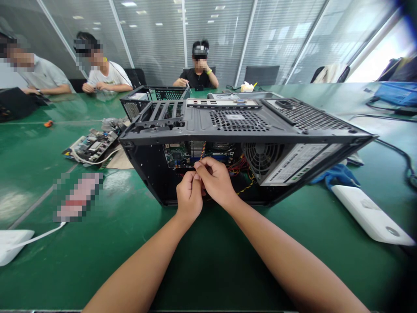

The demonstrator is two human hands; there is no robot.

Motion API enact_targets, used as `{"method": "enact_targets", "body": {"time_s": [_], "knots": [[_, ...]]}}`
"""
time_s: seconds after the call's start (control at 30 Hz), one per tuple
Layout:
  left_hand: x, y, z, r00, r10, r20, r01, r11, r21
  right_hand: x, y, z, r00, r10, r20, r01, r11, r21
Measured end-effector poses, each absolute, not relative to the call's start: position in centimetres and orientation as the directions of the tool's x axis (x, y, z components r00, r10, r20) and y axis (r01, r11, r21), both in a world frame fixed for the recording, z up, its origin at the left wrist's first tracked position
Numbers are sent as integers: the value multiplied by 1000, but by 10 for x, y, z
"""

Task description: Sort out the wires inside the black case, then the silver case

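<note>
A black open computer case (pixel 247 126) lies on its side on the green table (pixel 208 261), its open side facing me. Inside it show a motherboard (pixel 177 155), a power supply with a fan (pixel 263 158) and red, yellow and black cables (pixel 243 167). My left hand (pixel 189 195) and my right hand (pixel 216 178) meet at the case opening, both with fingers pinched together on a thin twisted cable (pixel 203 150) that runs up to the motherboard. The fingertips touch each other.
A loose circuit board (pixel 93 145) lies left of the case, a second open case (pixel 156 98) behind it. A white device (pixel 371 215) and a blue cloth (pixel 335 176) lie on the right, a white cable (pixel 39 237) on the left. Three people sit at the far edge.
</note>
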State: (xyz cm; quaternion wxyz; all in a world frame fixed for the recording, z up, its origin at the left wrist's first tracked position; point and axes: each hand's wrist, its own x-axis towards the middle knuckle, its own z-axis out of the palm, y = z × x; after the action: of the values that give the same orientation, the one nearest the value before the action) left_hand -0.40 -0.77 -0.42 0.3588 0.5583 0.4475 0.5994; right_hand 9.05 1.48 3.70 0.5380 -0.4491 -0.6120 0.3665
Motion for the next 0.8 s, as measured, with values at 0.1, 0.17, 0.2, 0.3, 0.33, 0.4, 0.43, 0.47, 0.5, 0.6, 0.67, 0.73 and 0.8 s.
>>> {"method": "enact_targets", "body": {"time_s": [0.1,0.17,0.2,0.3,0.33,0.4,0.43,0.47,0.5,0.6,0.67,0.73,0.8], "knots": [[-5,-7,-5,-129,929,348,75,-340,937,91,15,37,-17,935,354,185,351,-918],[-5,-7,-6,-136,931,338,75,-330,941,92,16,36,-20,928,372,207,368,-906],[-5,-7,-6,-139,932,336,78,-328,942,92,16,36,-22,925,378,216,374,-902],[-5,-7,-7,-147,925,350,102,-338,936,92,16,36,-28,920,390,231,386,-893],[-5,-7,-7,-150,922,356,106,-343,933,92,16,36,-31,919,394,235,390,-890],[-5,-8,-6,-154,920,359,99,-348,932,92,16,37,-34,915,402,240,398,-886],[-5,-8,-6,-154,921,358,92,-347,933,92,16,37,-34,914,404,241,400,-884],[-5,-8,-5,-152,922,356,87,-347,934,92,16,37,-35,914,405,241,401,-884],[-5,-8,-5,-149,923,355,84,-345,935,92,16,37,-35,914,404,241,400,-884],[-5,-9,-4,-136,929,343,81,-335,939,92,16,37,-32,921,389,233,385,-893],[-5,-9,-4,-132,932,339,73,-331,941,91,16,37,-29,926,377,225,373,-900],[-4,-9,-4,-127,932,340,66,-335,940,91,15,36,-26,928,371,216,367,-905],[-4,-8,-5,-119,930,347,57,-342,938,91,15,36,-24,930,366,210,362,-908]]}}
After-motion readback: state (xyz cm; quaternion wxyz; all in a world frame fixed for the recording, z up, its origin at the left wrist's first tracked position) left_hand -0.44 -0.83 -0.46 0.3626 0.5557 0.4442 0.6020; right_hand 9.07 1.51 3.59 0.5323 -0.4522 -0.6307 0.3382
